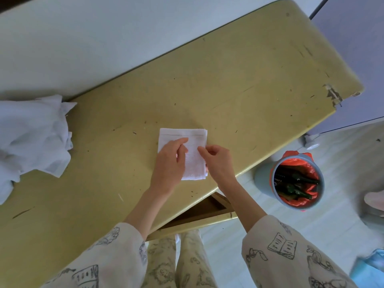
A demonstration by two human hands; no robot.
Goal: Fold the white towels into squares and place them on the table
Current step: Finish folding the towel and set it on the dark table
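A small white towel (193, 161), folded into a near-square, lies flat on the yellow table (239, 84) close to its front edge. My left hand (170, 163) rests palm-down on the towel's left half, fingers together and pointing away from me. My right hand (218, 161) is at the towel's right edge, thumb and fingers pinching that edge. A heap of crumpled white towels (33, 140) sits at the table's far left, well apart from both hands.
A grey bin (297, 181) with an orange liner and dark bottles stands on the floor right of the table. An open drawer (207, 210) juts out under the table's front edge. A white wall runs behind the table. Something blue (372, 269) lies at bottom right.
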